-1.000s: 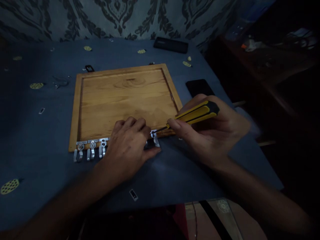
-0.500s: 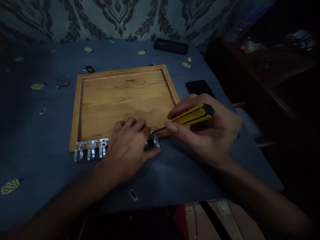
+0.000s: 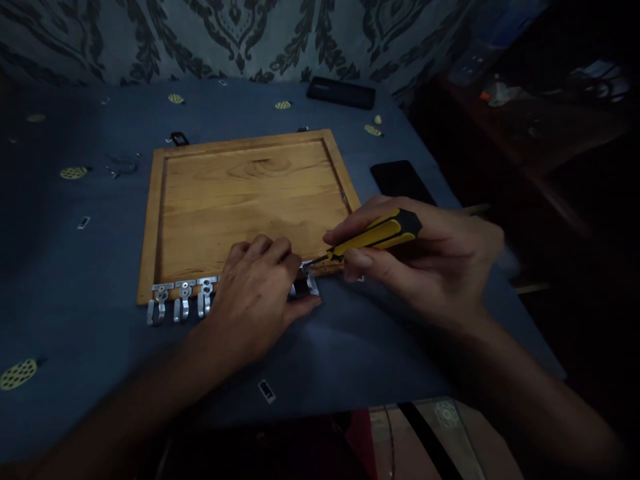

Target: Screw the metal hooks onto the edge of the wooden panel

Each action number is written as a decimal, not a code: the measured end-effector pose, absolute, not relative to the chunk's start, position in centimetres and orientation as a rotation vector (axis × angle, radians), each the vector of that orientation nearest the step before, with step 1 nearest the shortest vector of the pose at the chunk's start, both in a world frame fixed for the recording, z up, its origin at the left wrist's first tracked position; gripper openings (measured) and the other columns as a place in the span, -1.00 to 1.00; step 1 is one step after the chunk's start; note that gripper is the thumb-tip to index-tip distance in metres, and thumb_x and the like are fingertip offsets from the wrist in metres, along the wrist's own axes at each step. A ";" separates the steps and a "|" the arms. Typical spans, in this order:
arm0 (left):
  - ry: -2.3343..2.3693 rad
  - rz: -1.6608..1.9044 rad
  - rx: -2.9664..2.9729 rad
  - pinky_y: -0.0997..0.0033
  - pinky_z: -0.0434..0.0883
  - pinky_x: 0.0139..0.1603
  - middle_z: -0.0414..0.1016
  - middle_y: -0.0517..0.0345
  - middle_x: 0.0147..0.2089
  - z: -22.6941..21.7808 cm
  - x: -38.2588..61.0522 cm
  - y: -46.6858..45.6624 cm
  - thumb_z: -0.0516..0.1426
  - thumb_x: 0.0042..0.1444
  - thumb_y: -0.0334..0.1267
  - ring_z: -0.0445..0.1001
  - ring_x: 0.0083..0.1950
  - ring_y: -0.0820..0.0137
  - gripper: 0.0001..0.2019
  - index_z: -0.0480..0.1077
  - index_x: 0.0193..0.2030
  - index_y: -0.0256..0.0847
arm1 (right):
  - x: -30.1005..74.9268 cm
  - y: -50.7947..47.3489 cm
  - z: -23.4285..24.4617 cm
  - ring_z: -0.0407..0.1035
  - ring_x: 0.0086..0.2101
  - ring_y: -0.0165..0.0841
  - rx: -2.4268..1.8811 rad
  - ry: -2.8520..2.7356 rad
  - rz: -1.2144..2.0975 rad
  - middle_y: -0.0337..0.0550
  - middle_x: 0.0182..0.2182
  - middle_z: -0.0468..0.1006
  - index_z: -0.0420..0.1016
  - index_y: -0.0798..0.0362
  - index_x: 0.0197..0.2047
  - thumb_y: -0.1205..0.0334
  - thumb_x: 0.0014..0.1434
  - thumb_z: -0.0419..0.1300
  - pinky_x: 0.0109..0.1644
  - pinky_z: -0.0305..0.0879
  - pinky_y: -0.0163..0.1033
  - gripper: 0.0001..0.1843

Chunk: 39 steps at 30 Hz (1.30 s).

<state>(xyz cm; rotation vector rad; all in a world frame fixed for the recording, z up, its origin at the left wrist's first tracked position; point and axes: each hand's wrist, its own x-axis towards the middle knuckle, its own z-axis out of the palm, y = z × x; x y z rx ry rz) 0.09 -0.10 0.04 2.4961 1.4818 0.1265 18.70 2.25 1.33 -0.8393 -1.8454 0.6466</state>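
Hook (image 3: 314,283) sits at near edge of wooden board (image 3: 245,200), toward its right end; screwdriver (image 3: 375,235) slants down-left, tip at the hook's plate; exact contact too small to tell. Right hand (image 3: 435,257) is clamped on the screwdriver's yellow-black handle, thumb and fingers either side. Left hand (image 3: 257,293) lies over the near edge, fingers bent on the board, thumb alongside the hook; can't tell whether it pinches the hook or just steadies it. Left of that hand, three metal hooks (image 3: 185,300) line the same edge, curved ends sticking out past the wood. Board lies flat, raised frame around a grained panel; black hanger (image 3: 179,139) at far edge, left side. Surface: table under blue cloth (image 3: 115,360) printed with yellow pineapples and small word labels. On it: loose metal pieces (image 3: 120,165) left of board, outlines dim; black phone (image 3: 403,180) to the right, partly behind right hand; dark case (image 3: 341,93) at the back. Room is dim. Patterned wall covering (image 3: 235,33) behind table, leafy dark motifs; dark shelf (image 3: 540,133) at right with clutter, hard to make out; pale floor (image 3: 410,433) below the near edge.
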 end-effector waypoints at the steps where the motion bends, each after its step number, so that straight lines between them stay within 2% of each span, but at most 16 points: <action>1: 1.479 0.127 2.496 0.03 0.36 -0.02 0.53 0.02 -0.08 0.0 0.1 -0.1 0.28 0.19 0.01 0.43 0.01 0.05 -0.66 0.55 -0.03 -0.17 | 18.7 2.3 1.3 0.52 -0.48 -0.38 -0.837 -1.844 0.634 -0.30 -0.40 0.66 0.58 -0.09 -0.31 0.25 0.17 0.39 -0.44 0.44 -0.22 -0.93; 7: 1.476 0.150 2.501 0.00 0.36 -0.01 0.53 0.02 -0.08 -0.1 0.0 -0.1 0.28 0.20 0.02 0.43 0.02 0.03 -0.65 0.55 -0.03 -0.19 | 18.8 2.3 1.0 0.52 -0.47 -0.35 -0.805 -1.877 0.587 -0.28 -0.40 0.65 0.57 -0.09 -0.28 0.25 0.16 0.40 -0.38 0.47 -0.17 -0.90; 15: 1.475 0.130 2.505 0.03 0.35 -0.01 0.53 0.02 -0.06 0.0 0.1 -0.1 0.27 0.20 0.02 0.42 0.02 0.05 -0.66 0.54 -0.03 -0.17 | 18.6 1.9 0.9 0.56 -0.39 -0.30 -0.863 -1.867 0.480 -0.24 -0.38 0.66 0.53 -0.10 -0.26 0.28 0.25 0.29 -0.33 0.49 -0.12 -0.93; 19: 1.470 0.118 2.492 0.02 0.36 0.00 0.53 0.02 -0.07 0.1 0.0 0.0 0.28 0.19 0.01 0.42 0.02 0.05 -0.67 0.55 -0.05 -0.19 | 18.8 1.5 1.2 0.55 -0.39 -0.31 -0.805 -1.862 0.460 -0.22 -0.34 0.65 0.53 -0.10 -0.19 0.32 0.25 0.25 -0.38 0.48 -0.14 -0.90; 24: 1.465 0.137 2.488 0.00 0.37 0.01 0.53 0.03 -0.06 0.1 -0.1 0.0 0.29 0.18 0.02 0.43 0.04 0.04 -0.66 0.56 -0.08 -0.21 | 18.9 1.1 1.8 0.53 -0.39 -0.25 -0.938 -1.687 0.410 -0.13 -0.33 0.62 0.57 -0.10 -0.25 0.15 0.28 0.23 -0.36 0.41 -0.09 -0.91; 26: 1.467 0.147 2.494 -0.01 0.37 0.01 0.52 0.03 -0.07 0.0 0.0 0.0 0.29 0.18 0.02 0.43 0.04 0.03 -0.66 0.56 -0.08 -0.21 | 18.8 1.3 1.5 0.50 -0.42 -0.29 -0.978 -1.646 0.420 -0.18 -0.36 0.59 0.56 -0.10 -0.27 0.13 0.28 0.24 -0.33 0.39 -0.11 -0.90; 30: 1.470 0.143 2.479 -0.02 0.37 0.02 0.53 0.03 -0.06 0.0 0.1 0.0 0.30 0.17 0.01 0.42 0.05 0.03 -0.65 0.55 -0.05 -0.20 | 18.5 1.9 0.5 0.40 -0.52 -0.42 -0.950 -1.679 0.478 -0.30 -0.40 0.55 0.55 -0.09 -0.26 0.17 0.27 0.27 -0.45 0.31 -0.22 -0.95; 35: 1.467 0.175 2.489 -0.02 0.38 0.02 0.52 0.02 -0.04 0.0 0.0 -0.1 0.30 0.17 0.00 0.42 0.05 0.03 -0.65 0.56 -0.05 -0.21 | 18.4 2.0 0.2 0.36 -0.56 -0.47 -0.959 -1.697 0.560 -0.31 -0.41 0.53 0.53 -0.09 -0.26 0.13 0.31 0.24 -0.52 0.27 -0.25 -0.90; 39: 1.464 0.175 2.504 -0.02 0.38 0.01 0.52 0.02 -0.05 -0.2 -0.1 -0.1 0.30 0.17 0.01 0.42 0.05 0.02 -0.64 0.55 -0.03 -0.21 | 18.2 1.9 0.4 0.39 -0.54 -0.46 -0.940 -1.725 0.588 -0.31 -0.42 0.53 0.51 -0.08 -0.27 0.15 0.31 0.24 -0.48 0.31 -0.25 -0.90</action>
